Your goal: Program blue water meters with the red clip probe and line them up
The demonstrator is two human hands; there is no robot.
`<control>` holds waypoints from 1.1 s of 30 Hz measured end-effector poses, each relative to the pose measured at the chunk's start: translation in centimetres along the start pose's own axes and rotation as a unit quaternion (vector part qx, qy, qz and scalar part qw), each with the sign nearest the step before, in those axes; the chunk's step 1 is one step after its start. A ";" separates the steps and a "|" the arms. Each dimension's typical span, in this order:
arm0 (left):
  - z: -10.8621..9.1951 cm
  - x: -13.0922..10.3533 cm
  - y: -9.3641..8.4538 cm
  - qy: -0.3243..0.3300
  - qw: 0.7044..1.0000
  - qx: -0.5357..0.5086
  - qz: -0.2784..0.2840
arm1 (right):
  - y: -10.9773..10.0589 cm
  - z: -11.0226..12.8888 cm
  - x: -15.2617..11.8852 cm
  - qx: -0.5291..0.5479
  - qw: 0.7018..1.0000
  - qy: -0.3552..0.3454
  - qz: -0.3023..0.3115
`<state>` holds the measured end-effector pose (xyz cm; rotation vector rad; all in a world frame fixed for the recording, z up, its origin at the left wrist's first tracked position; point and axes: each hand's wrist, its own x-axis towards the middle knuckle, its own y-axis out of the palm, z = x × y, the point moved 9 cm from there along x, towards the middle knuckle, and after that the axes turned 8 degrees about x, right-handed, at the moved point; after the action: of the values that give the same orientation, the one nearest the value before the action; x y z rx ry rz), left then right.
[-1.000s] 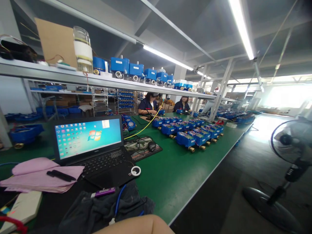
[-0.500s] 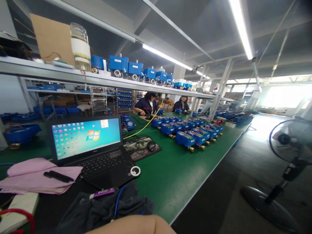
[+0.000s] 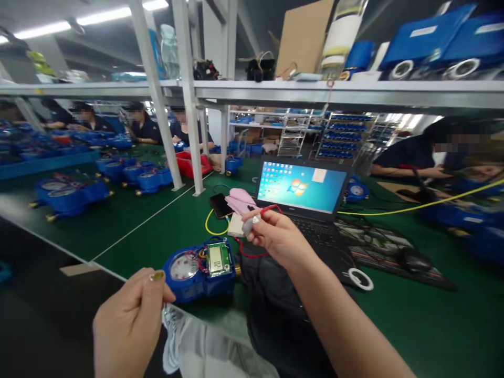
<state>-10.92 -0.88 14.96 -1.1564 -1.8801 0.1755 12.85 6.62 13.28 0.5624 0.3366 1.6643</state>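
My left hand is closed in a pinch at the near edge of the bench, beside a blue meter. What its fingertips hold, if anything, is hidden. The meter has a round dial, coloured wires and a small lit display on a green board. Farther right, my right hand is raised in front of the laptop, with thumb and fingers pinching a small grey piece. A red wire shows by those fingers. Pale grey fabric lies below my left hand.
Dark cloth covers the bench before the laptop. A phone, pink cloth and mouse lie around it. More blue meters stand left, near a shelf post. Co-workers sit across the bench.
The view has swung left, and the fan and aisle have gone out of sight. Both my hands now show, where only a bare arm or leg was visible at the bottom edge.
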 end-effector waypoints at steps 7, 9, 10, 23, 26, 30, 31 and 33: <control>0.1 0.6 0.6 0.051 0.998 0.018 0.013 | 0.4 -0.5 -0.5 -0.020 1.000 0.010 0.015; -0.8 0.3 1.4 0.090 0.996 0.015 0.026 | 0.4 -0.5 -0.4 -0.028 0.999 0.013 0.013; -1.5 0.1 1.8 0.111 0.993 0.014 0.034 | 0.5 -0.5 -0.4 -0.028 0.999 0.016 0.011; -9.5 -3.9 8.5 0.345 0.907 -0.142 0.195 | -0.5 -4.3 -7.6 -0.144 0.970 0.127 0.146; -9.3 -4.3 10.8 0.238 0.918 -0.207 0.241 | -7.1 0.2 -8.4 -0.462 0.886 -0.024 0.005; -9.5 -4.9 15.0 0.110 0.916 -0.221 0.316 | -13.8 3.0 -9.4 -0.666 0.725 -0.110 -0.135; -9.8 -5.1 16.2 0.086 0.909 -0.227 0.339 | -14.6 2.5 -9.3 -0.674 0.721 -0.106 -0.126; -10.5 -5.3 18.7 0.051 0.894 -0.248 0.370 | -15.2 1.2 -9.1 -0.696 0.703 -0.101 -0.102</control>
<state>9.79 2.10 8.07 -2.1613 -1.3331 0.0452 27.07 0.20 4.77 -0.4575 -0.9811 1.1671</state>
